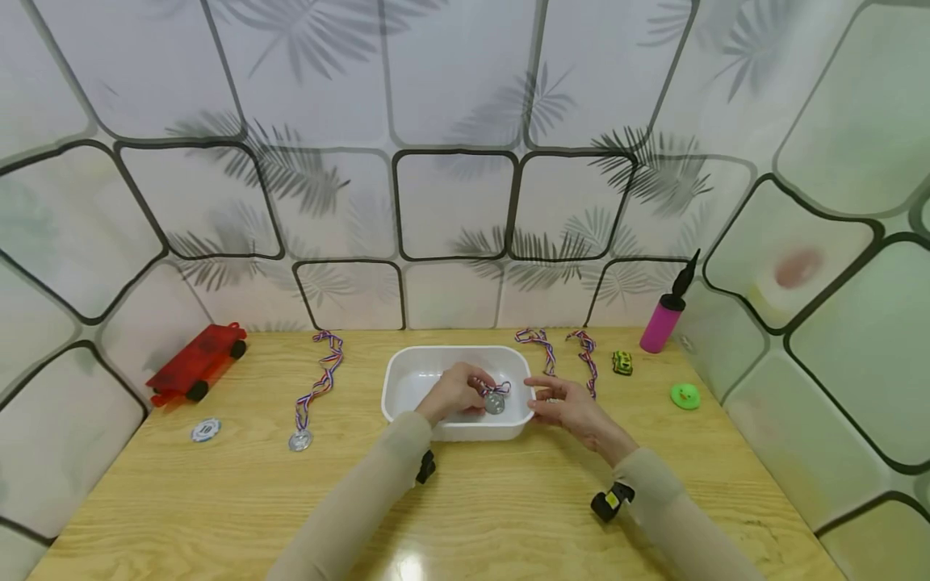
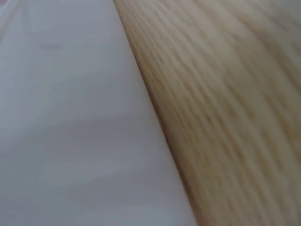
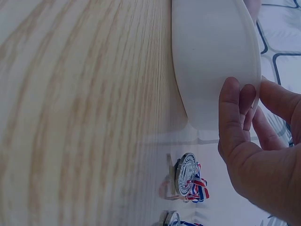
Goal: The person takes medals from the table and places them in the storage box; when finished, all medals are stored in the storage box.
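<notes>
A white plastic tub (image 1: 458, 436) stands mid-table. Inside it, my left hand (image 1: 456, 390) has its bent fingers at the ribbon of a silver medal (image 1: 494, 403), pinching the ribbon near the disc. At the tub's right end, my right hand (image 1: 570, 410) holds the rim; in the right wrist view its fingers (image 3: 230, 101) lie against the outer wall, with another at the rim. Close beside that hand are two more medals, the nearer medal (image 3: 187, 174) showing its disc there. The left wrist view has only the tub wall (image 2: 80, 117) and table.
To the left lie a ribboned medal (image 1: 300, 440), a poker chip (image 1: 206, 429) and a red toy car (image 1: 196, 363). At right are striped ribbons (image 1: 587, 355), a small yellow-green toy car (image 1: 622, 362), a green duck-faced toy (image 1: 685, 395) and a pink hand pump (image 1: 663, 324). Patterned curtains enclose the table.
</notes>
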`<state>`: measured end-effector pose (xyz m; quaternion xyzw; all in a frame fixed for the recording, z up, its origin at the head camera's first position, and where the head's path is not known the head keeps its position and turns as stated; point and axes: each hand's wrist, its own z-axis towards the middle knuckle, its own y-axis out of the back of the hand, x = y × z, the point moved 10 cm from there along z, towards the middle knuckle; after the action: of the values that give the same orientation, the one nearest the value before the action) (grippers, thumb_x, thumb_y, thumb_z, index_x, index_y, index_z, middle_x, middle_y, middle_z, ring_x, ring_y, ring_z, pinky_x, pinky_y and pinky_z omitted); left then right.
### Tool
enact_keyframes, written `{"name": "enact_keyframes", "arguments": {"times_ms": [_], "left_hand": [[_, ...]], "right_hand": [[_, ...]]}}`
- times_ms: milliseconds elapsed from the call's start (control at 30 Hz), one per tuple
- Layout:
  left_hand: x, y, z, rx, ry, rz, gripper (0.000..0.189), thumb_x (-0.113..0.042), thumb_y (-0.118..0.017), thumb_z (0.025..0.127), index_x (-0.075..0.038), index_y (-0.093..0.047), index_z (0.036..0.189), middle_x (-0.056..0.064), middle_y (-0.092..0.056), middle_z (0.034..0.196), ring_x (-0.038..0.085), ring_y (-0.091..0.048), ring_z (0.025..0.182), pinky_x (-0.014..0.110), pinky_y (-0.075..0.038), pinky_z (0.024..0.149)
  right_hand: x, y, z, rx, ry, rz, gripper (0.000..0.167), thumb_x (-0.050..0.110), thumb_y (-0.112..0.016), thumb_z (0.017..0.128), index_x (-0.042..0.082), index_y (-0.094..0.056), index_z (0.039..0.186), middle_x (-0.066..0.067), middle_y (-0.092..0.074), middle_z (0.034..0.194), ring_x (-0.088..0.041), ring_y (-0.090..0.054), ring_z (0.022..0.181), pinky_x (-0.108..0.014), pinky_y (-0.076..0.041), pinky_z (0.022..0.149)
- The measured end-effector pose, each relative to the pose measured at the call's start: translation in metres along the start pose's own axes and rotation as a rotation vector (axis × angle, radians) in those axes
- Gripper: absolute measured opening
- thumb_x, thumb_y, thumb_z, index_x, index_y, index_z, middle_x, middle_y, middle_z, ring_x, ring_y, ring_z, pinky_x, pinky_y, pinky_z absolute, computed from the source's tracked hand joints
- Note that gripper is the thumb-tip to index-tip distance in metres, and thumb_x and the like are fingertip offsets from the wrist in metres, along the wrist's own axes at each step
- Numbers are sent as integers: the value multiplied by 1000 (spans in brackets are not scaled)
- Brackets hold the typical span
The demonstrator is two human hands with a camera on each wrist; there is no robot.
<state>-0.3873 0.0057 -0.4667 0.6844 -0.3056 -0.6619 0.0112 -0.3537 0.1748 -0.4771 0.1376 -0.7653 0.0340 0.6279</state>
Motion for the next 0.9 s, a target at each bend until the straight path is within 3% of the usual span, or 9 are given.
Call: {"name": "enact_keyframes", "arguments": {"times_ms": [200,433,667,900], "left_hand": [[-5,8,-1,-21,-38,-4,39,10,-72,74,2,-69,112,19,-68,97,15,-61,65,24,-53,56],[-6,21,-5,-24,-44,-69,35,8,-69,80,4,-68,114,21,-68,102,16,-67,70,31,-56,60],[-8,42,-15,-66,-51,-110,29,3,-68,86,5,-67,115,16,-69,96,13,-62,74,26,-54,62],[-2,66,-29,-75,-34,-87,25,-5,-67,90,3,-66,114,15,-70,93,17,-67,79,37,-59,72]], "right_hand": [[3,0,0,10,7,4,50,1,-66,91,-5,-49,138,-10,-54,103,-14,-64,81,-33,-59,81],[3,2,2,3,-3,1,49,1,-65,91,-4,-50,137,-11,-53,105,-15,-64,83,-35,-59,83],[5,3,3,3,-6,-14,50,2,-66,92,-4,-50,138,-13,-53,107,-16,-64,83,-35,-59,83],[4,1,2,5,-8,-8,51,2,-66,91,-5,-49,139,-13,-52,108,-16,-64,84,-36,-59,85]]}}
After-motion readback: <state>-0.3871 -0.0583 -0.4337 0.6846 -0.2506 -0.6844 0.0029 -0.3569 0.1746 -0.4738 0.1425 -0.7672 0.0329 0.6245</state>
